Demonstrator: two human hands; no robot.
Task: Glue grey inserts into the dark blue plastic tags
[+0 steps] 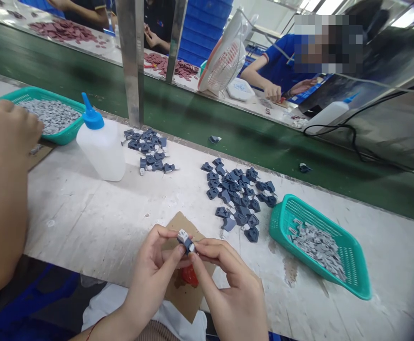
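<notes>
Above the cardboard sheet (178,225), my left hand (150,265) pinches a small dark blue plastic part (185,245) with a light grey block on its upper end. My right hand (233,279) closes finger and thumb on a small white piece (192,247) at the part's lower right end. Fingertips hide some of where the two meet. Under my hands, a glossy red blob or lid (190,274) rests on the cardboard; I cannot tell which. A loose pile of similar dark blue parts (235,189) lies beyond my right hand.
At right stands a green basket (361,282) of small grey pieces. A white squeeze bottle (102,151) with a blue nozzle stands left, near another cluster of blue parts (148,144). A neighbour's arm (4,189) reaches in beside a second green basket (74,137). A green conveyor belt (178,113) runs behind.
</notes>
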